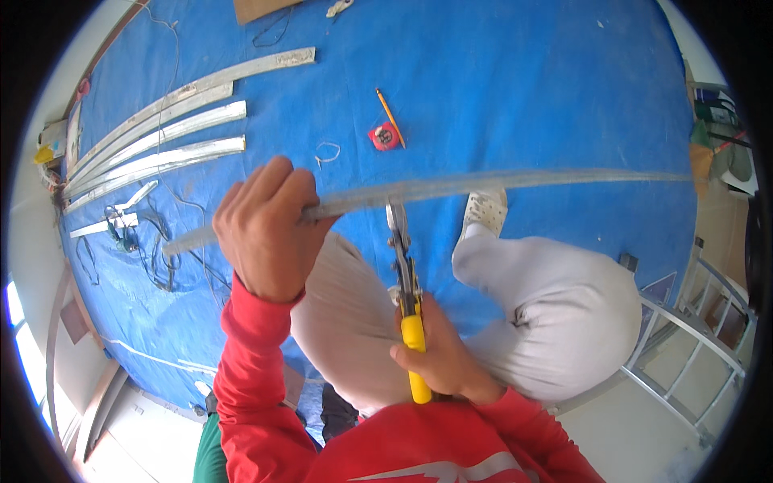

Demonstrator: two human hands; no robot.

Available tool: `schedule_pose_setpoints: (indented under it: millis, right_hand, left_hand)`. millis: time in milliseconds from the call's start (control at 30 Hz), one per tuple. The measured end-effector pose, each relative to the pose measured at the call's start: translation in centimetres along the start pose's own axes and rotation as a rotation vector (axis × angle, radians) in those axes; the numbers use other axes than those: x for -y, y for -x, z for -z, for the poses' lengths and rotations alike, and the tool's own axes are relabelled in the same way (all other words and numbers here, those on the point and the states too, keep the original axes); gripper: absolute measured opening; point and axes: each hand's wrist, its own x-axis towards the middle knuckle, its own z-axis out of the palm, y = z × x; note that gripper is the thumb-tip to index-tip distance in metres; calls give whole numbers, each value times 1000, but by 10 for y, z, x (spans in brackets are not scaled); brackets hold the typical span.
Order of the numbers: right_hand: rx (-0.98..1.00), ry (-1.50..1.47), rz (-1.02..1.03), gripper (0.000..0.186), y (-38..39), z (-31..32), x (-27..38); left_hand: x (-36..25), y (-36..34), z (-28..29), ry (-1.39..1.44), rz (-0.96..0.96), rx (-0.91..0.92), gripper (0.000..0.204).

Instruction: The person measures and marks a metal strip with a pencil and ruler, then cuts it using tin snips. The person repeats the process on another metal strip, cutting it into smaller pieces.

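My left hand (pixel 266 229) grips a long grey metal strip (pixel 515 181) that runs across the view above my knees. My right hand (pixel 435 354) is closed around the yellow handles of tin snips (pixel 405 274). The snips point upward, and their blades meet the strip's lower edge near its middle. I sit on a blue tarp (pixel 523 72), wearing red sleeves and light grey trousers.
Several cut metal strips (pixel 161 137) lie side by side on the tarp at the left. A red tape measure (pixel 385 138) and a pencil (pixel 389 113) lie ahead. Cables (pixel 153 258) trail at the left. An aluminium ladder (pixel 692 338) lies at the right.
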Motion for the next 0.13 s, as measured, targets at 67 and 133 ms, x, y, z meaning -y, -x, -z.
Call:
schedule_pose_setpoints:
  millis: [67, 133]
  right_hand:
    - [33, -4, 14, 69, -2, 3, -8]
    - [2, 93, 129, 87, -6, 3, -13]
  left_hand:
    - [-1, 4, 3, -54, -13, 7, 37]
    - [-3, 8, 9, -75, -4, 7, 30]
